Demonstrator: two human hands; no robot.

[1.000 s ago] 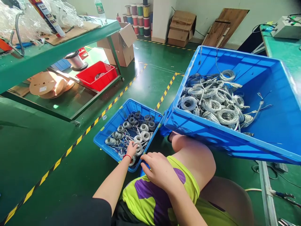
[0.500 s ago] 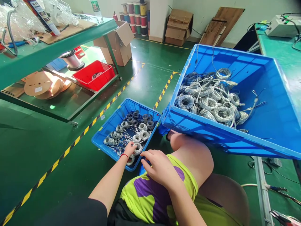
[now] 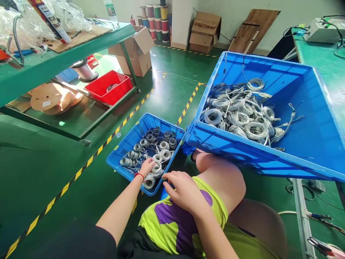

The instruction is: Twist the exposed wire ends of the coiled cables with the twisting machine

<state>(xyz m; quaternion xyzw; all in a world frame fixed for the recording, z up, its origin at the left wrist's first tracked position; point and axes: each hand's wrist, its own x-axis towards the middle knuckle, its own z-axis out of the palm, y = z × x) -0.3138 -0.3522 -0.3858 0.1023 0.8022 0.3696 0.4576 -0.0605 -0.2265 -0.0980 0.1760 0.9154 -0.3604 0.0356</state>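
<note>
My left hand [image 3: 147, 167], with a red string on the wrist, reaches into the small blue bin [image 3: 114, 163] on the floor. Its fingers are closed on the near side of a pale coil of cable [image 3: 156, 167]; the fingertips are partly hidden. Just below lies another pale coil [image 3: 149, 182], and several grey and dark coils fill the rest of that bin. Over my lap, on the yellow-green and purple cloth [image 3: 167, 212], hovers or rests my right hand [image 3: 184, 189]. Its fingers are loosely bent, thumb apart, holding nothing.
A large blue bin [image 3: 296, 90] with a heap of cable coils [image 3: 239, 111] stands at my right, above the small bin. Green workbenches [image 3: 81, 46] flank both sides. A red bin [image 3: 110, 88] sits under the left one. Striped tape [image 3: 99, 149] marks the floor.
My left hand has shifted slightly up and left within the small bin, the pale coil moving with it. My right hand stays nearly in place.
</note>
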